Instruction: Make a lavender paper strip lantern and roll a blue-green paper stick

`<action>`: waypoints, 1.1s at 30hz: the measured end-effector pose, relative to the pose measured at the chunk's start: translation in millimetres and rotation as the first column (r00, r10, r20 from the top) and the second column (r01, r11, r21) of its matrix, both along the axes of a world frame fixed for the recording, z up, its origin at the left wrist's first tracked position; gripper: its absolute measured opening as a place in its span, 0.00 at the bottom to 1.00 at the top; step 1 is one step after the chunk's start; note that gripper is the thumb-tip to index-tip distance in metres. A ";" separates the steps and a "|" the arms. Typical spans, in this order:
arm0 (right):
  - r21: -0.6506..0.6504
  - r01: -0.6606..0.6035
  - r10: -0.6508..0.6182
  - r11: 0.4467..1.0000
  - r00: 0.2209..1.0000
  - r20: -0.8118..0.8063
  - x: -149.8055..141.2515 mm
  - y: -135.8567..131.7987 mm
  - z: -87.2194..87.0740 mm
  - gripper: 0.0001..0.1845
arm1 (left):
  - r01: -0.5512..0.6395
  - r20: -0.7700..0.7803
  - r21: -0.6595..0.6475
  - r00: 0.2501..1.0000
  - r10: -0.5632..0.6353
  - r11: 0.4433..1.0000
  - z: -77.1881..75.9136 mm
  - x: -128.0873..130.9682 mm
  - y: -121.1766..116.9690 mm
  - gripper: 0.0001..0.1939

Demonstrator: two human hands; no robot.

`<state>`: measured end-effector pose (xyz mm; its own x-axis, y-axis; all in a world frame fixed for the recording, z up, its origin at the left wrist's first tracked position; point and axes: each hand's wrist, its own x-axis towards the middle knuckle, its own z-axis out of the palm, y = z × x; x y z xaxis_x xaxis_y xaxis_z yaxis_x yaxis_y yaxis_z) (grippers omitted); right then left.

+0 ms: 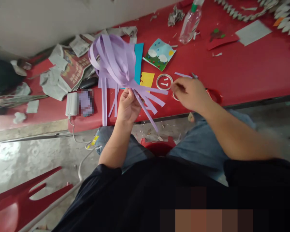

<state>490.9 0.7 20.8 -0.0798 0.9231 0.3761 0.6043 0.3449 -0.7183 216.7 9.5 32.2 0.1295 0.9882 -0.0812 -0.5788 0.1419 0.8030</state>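
Note:
My left hand [130, 104] is closed on a bundle of lilac paper strips [114, 59]. The strips arch into loops above the grip, and their cut ends fan out to the right below it. My right hand [189, 93] hovers to the right of the bundle, fingers loosely bent with a gap at the thumb and nothing visible in them. Close to its fingertips lies a tape roll [164, 82] with small white scraps inside its ring. Scissors with red handles [215, 95] lie partly hidden beneath the right wrist. A loose lilac strip [183, 75] rests just beyond that hand.
On the red table [244, 71] are a painted card [159, 54], yellow paper [147, 80], blue paper [139, 62] and a clear bottle [190, 24]. Crumpled newspaper [74, 66], a dark mouse-shaped object [89, 82] and a white corded block [72, 103] sit leftward.

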 end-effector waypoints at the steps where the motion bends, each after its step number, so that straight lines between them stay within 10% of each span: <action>1: -0.012 0.077 -0.074 0.997 0.989 0.131 18.7 1.3 -8.0 0.12 | 0.000 0.010 0.002 1.000 0.000 1.000 0.0 0.2 1.1 0.09; 5: -0.100 0.395 -0.299 0.913 0.815 0.496 82.3 -2.2 -42.4 0.15 | -0.009 0.070 0.023 0.998 0.008 1.000 -0.1 1.6 4.5 0.12; 10: -0.099 0.570 -0.475 0.816 0.758 0.448 110.1 -16.3 -71.8 0.34 | -0.063 0.054 0.015 0.997 0.062 0.998 -0.9 1.5 7.8 0.10; 20: -0.239 0.600 -0.380 0.763 0.716 0.585 128.6 -59.7 -39.4 0.49 | -0.109 0.018 0.090 0.994 0.108 0.990 -5.8 3.4 10.9 0.15; 24: -0.421 0.462 -0.222 0.781 0.835 0.504 123.1 -65.9 -22.6 0.47 | -0.099 0.050 0.126 0.994 0.094 0.987 -10.1 3.6 13.4 0.18; 27: -0.582 0.186 -0.342 0.792 0.924 -0.170 103.7 -70.2 -9.7 0.36 | -0.102 0.039 0.155 0.995 0.097 0.983 -13.2 4.4 15.2 0.17; 30: -0.509 -0.277 -0.195 0.815 0.696 -0.691 66.8 -80.1 3.4 0.40 | -0.086 0.021 0.210 0.996 0.084 0.974 -16.7 7.2 15.9 0.17; 33: -0.377 -0.674 -0.143 0.635 0.377 -0.915 19.8 -97.9 9.8 0.50 | -0.099 0.017 0.229 0.995 0.097 0.968 -21.4 12.3 15.9 0.20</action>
